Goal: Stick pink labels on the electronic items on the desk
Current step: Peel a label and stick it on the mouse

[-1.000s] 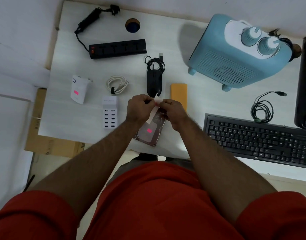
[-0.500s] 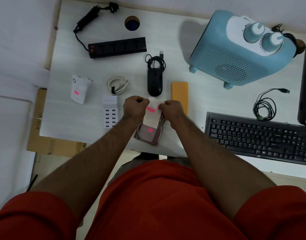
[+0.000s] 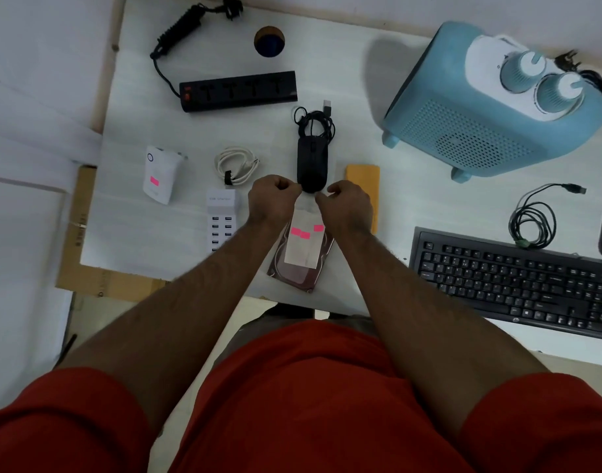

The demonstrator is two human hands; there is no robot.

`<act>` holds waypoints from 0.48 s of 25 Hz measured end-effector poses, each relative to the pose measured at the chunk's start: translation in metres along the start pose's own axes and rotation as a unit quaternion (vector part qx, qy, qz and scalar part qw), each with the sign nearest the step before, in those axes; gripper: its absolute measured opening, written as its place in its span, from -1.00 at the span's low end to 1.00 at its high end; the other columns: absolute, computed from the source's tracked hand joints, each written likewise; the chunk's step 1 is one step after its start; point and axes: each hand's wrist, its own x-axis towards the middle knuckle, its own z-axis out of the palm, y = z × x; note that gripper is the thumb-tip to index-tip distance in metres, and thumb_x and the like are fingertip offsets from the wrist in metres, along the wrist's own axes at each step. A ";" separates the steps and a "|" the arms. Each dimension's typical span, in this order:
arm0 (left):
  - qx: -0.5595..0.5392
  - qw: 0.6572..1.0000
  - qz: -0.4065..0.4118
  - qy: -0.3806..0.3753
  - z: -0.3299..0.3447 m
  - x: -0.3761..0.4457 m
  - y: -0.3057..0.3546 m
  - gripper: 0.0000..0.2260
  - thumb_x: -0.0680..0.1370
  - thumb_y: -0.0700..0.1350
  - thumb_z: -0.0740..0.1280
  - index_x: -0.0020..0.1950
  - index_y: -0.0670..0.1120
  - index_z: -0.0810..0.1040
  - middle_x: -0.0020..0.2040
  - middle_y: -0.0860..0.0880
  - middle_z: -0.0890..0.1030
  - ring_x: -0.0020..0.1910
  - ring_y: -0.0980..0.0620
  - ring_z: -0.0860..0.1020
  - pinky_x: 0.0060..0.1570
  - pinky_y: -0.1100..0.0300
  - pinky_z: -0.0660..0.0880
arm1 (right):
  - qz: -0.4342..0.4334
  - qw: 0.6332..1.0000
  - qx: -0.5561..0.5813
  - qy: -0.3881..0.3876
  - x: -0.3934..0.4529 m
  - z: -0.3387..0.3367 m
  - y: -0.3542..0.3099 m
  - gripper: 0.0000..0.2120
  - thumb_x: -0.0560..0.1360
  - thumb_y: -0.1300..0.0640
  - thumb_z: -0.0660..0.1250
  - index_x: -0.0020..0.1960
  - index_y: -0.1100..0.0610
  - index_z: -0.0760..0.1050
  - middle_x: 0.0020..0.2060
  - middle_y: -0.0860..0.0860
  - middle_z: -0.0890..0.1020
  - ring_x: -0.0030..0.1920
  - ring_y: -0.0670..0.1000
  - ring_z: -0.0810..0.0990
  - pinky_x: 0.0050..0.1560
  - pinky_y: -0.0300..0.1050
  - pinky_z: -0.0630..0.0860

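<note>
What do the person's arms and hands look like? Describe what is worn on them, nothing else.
Both forearms are bare from the elbow down, with visible hair. The left hand and right hand wear no gloves, and no rings, watch or wristband show. Short red sleeves cover the upper arms, matching the red shirt at the bottom of the view.

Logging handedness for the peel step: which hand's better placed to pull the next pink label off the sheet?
Right, probably. The right hand pinches the label sheet at its top right, close to the lone pink label. The left hand grips the top left corner, steadying it.
</note>
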 end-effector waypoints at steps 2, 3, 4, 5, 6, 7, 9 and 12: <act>0.004 1.000 0.006 0.007 0.001 0.008 0.002 -0.90 0.44 -0.14 0.39 -0.24 -0.14 0.64 -0.36 -0.04 0.58 -0.32 0.08 0.53 -0.23 0.19 0.49 | 0.004 0.999 0.035 0.002 0.011 0.006 -0.010 -0.44 0.49 -0.11 0.43 0.39 0.16 0.48 0.23 0.12 0.63 0.22 0.11 0.59 0.10 -0.09 0.48; 0.014 1.000 0.010 0.013 0.002 0.011 0.003 -0.88 0.44 -0.13 0.38 -0.26 -0.16 0.63 -0.37 -0.09 0.57 -0.34 0.07 0.51 -0.26 0.21 0.45 | 0.007 0.999 0.047 0.005 0.017 0.010 -0.014 -0.35 0.47 -0.13 0.45 0.44 0.16 0.42 0.28 0.14 0.58 0.27 0.13 0.55 0.17 -0.03 0.49; 0.021 0.999 0.011 0.021 0.003 0.015 0.002 -0.86 0.43 -0.12 0.37 -0.29 -0.15 0.61 -0.37 -0.14 0.57 -0.36 0.04 0.50 -0.28 0.22 0.42 | 0.006 0.998 0.055 0.009 0.022 0.013 -0.018 -0.29 0.45 -0.15 0.46 0.47 0.16 0.36 0.31 0.16 0.53 0.30 0.16 0.52 0.22 0.03 0.49; 0.020 0.999 0.011 0.029 0.003 0.018 0.002 -0.85 0.43 -0.12 0.37 -0.34 -0.13 0.58 -0.36 -0.15 0.58 -0.36 0.02 0.50 -0.27 0.19 0.42 | 0.001 0.998 0.057 0.010 0.027 0.017 -0.022 -0.24 0.43 -0.16 0.48 0.49 0.17 0.33 0.33 0.18 0.50 0.32 0.19 0.49 0.26 0.08 0.49; 0.012 0.999 0.007 0.036 0.002 0.020 0.003 -0.82 0.43 -0.12 0.38 -0.37 -0.09 0.54 -0.38 -0.13 0.57 -0.37 0.02 0.49 -0.26 0.16 0.44 | -0.005 0.999 0.050 0.007 0.031 0.020 -0.026 -0.22 0.41 -0.18 0.49 0.48 0.17 0.33 0.32 0.19 0.49 0.32 0.21 0.48 0.26 0.10 0.49; -0.001 0.999 -0.001 0.043 0.001 0.023 0.003 -0.79 0.44 -0.12 0.38 -0.41 -0.06 0.50 -0.40 -0.10 0.56 -0.38 0.05 0.47 -0.26 0.15 0.44 | -0.006 0.999 0.031 0.002 0.036 0.024 -0.030 -0.22 0.40 -0.20 0.49 0.46 0.16 0.34 0.30 0.19 0.49 0.30 0.22 0.47 0.24 0.11 0.49; -0.031 0.998 -0.018 0.050 -0.002 0.029 0.004 -0.71 0.44 -0.13 0.39 -0.47 0.01 0.44 -0.48 -0.04 0.48 -0.41 0.10 0.42 -0.27 0.17 0.41 | 0.004 1.000 -0.009 -0.003 0.044 0.030 -0.034 -0.25 0.39 -0.23 0.48 0.39 0.16 0.35 0.26 0.18 0.50 0.26 0.23 0.48 0.19 0.10 0.48; -0.045 0.997 -0.021 0.051 -0.004 0.036 0.004 -0.67 0.42 -0.19 0.37 -0.52 0.00 0.42 -0.58 0.09 0.43 -0.45 0.16 0.39 -0.27 0.19 0.37 | 0.009 1.000 -0.004 0.018 0.049 0.035 -0.039 -0.33 0.38 -0.14 0.49 0.32 0.19 0.38 0.19 0.17 0.53 0.19 0.21 0.52 0.11 0.06 0.50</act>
